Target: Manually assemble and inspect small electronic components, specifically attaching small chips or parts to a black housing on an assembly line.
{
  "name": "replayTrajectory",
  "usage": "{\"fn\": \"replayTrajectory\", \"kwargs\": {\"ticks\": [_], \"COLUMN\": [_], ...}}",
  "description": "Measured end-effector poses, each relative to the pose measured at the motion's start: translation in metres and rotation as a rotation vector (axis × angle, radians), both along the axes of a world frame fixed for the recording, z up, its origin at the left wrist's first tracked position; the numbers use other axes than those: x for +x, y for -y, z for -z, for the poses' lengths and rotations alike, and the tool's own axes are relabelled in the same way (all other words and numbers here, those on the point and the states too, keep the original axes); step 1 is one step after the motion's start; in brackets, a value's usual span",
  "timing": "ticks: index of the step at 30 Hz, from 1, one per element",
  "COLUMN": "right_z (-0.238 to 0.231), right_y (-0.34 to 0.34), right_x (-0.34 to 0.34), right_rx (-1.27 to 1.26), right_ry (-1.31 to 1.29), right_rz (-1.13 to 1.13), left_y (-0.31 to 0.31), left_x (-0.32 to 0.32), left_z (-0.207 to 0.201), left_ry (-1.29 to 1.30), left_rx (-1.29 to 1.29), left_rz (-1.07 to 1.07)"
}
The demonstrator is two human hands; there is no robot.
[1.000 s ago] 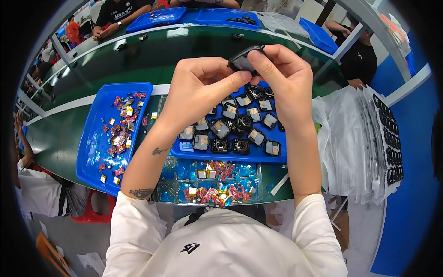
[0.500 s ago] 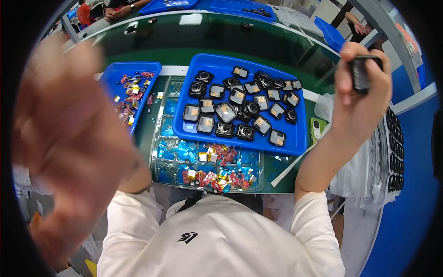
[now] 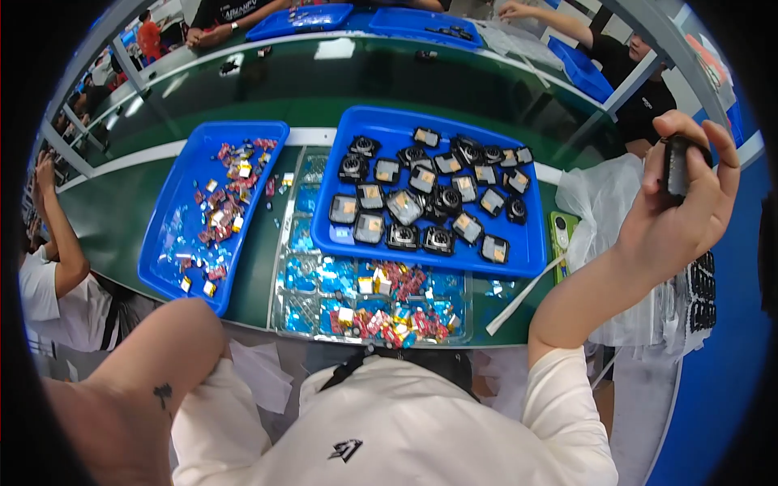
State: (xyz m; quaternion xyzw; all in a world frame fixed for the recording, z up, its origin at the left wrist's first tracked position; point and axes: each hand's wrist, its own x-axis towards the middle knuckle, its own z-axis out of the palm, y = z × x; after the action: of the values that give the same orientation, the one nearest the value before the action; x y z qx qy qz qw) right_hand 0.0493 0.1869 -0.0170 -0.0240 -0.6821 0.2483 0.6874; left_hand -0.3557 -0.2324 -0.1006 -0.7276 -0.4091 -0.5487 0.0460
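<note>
Black casing (image 3: 674, 168) (watch-like, perhaps) in right hand (image 3: 679, 217)

You hold the case (image 3: 674, 168) up in your right hand (image 3: 677, 212), well out to your right. It is black and round-cornered, with a dark grey face, its long side nearly upright; your grip covers part of it.

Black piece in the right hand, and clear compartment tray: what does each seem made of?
The black piece may be smooth plastic or coated metal; its dark, even rim leaves that open. The clear tray is probably glossy plastic: see-through, with bright glints.
</note>
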Motion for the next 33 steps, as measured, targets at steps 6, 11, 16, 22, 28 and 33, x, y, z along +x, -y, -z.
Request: {"fn": "replayTrajectory", "kwargs": {"ticks": [6,11,16,22,28,33], "right_z": [0.002,0.006,0.009,0.002,0.009,0.010], "right_y": [-0.001,-0.001,-0.006,-0.001,-0.009,-0.003], "right_x": [-0.012,-0.023,-0.018,-0.016,-0.020,-0.022], "right_rx": [-0.110,-0.146,-0.141,-0.120,-0.089,-0.122], "right_ry": [-0.046,-0.022,0.135,0.119,0.181,0.238], "right_rz": [0.028,-0.005,0.088,0.070,0.056,-0.007], "left_y": [-0.106,-0.173,-0.247,-0.263,-0.275,-0.264], "left_x": [0.095,0.116,0.134,0.061,0.053,0.056], "left_z": [-0.049,-0.092,-0.081,0.050,0.066,0.037], "left_ry": [-0.188,-0.260,-0.435,-0.885,-1.042,-0.758], "left_rx": [0.024,-0.009,-0.088,-0.703,-0.688,-0.682], "left_rz": [-0.195,-0.388,-0.491,-0.831,-0.877,-0.700]}}
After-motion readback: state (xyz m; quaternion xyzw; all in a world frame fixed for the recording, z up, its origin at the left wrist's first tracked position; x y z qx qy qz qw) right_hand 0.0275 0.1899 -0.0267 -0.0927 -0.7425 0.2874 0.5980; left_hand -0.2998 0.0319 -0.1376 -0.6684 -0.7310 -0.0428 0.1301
